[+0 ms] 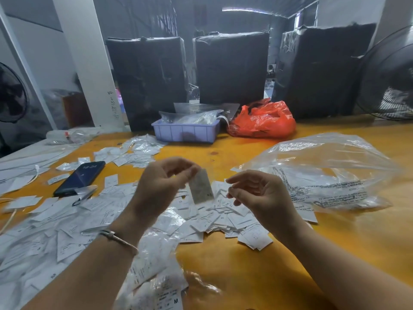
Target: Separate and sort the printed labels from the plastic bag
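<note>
Mid-sort: left hand [163,184] pinches one label [201,189] in the air over the scattered pile [201,220] on the surface [245,276]. Right hand [252,193] is loosely curled, grip empty. The clear plastic bag [324,171] lies just right. Next up, probably dropping it in the matching size heap.

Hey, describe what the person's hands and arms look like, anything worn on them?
Both forearms are bare, with no sleeves showing and no gloves. The left hand has a thin silver-coloured bracelet round its wrist. The right hand and its wrist carry nothing that I can see; no rings are visible on either hand.
</note>
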A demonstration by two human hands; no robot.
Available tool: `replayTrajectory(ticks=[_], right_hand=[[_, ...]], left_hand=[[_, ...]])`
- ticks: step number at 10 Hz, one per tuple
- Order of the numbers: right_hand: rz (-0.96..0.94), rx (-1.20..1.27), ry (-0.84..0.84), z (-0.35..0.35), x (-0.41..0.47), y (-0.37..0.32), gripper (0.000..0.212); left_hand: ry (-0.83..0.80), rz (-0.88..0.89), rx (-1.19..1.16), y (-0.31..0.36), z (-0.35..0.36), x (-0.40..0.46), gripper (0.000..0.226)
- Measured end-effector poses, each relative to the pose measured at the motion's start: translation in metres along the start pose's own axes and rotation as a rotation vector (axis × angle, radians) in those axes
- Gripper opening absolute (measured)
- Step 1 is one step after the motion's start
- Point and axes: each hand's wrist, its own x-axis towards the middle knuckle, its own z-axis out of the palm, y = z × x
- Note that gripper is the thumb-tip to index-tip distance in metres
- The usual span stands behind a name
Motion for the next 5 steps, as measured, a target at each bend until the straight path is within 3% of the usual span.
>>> replayTrajectory(ticks=[1, 2, 3, 4, 5], right_hand=[[0.024, -0.031, 0.005, -0.001, -0.001, 0.001, 0.015], [0.035, -0.051, 0.004, 0.0, -0.002, 0.002, 0.016], [0.033, -0.067, 0.006, -0.001, -0.002, 0.002, 0.018], [0.033, -0.073, 0.015, 0.0, -0.001, 0.002, 0.02], [0.02, -0.073, 0.033, 0.001, 0.0, -0.001, 0.022]], left_hand=[[0.181, 0.033, -0.079, 0.014, -0.029, 0.014, 0.003], [0.211, -0.134, 0.04, 0.01, -0.06, 0.025, 0.002], [0.025, -0.406, 0.289, -0.012, -0.078, 0.02, 0.008], [-0.059, -0.491, 0.565, -0.042, -0.079, 0.005, 0.009], [-0.009, -0.416, 0.865, -0.054, -0.079, -0.008, 0.024]])
